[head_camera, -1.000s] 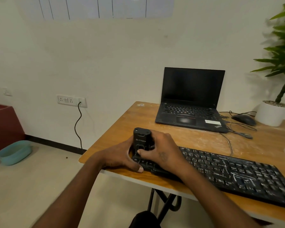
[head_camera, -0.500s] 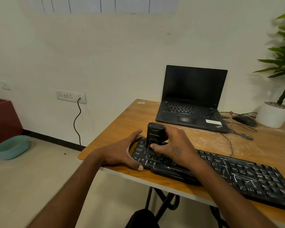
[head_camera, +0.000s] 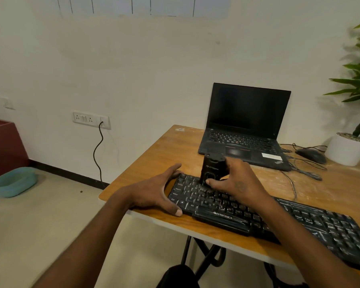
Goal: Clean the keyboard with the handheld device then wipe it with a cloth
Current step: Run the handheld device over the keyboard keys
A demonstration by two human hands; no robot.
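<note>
The keyboard (head_camera: 279, 217) lies on the wooden table (head_camera: 154, 161), its long axis running from the table's near left corner off to my right, its left end close to that edge. I see my left hand (head_camera: 154, 194) bracing that end with fingers spread wide. My right hand (head_camera: 235, 183) grips the handheld device (head_camera: 212, 169), upright on the upper left keys. Bare tabletop lies between keyboard and laptop (head_camera: 245, 132). A white pot (head_camera: 345, 150) holds a plant.
</note>
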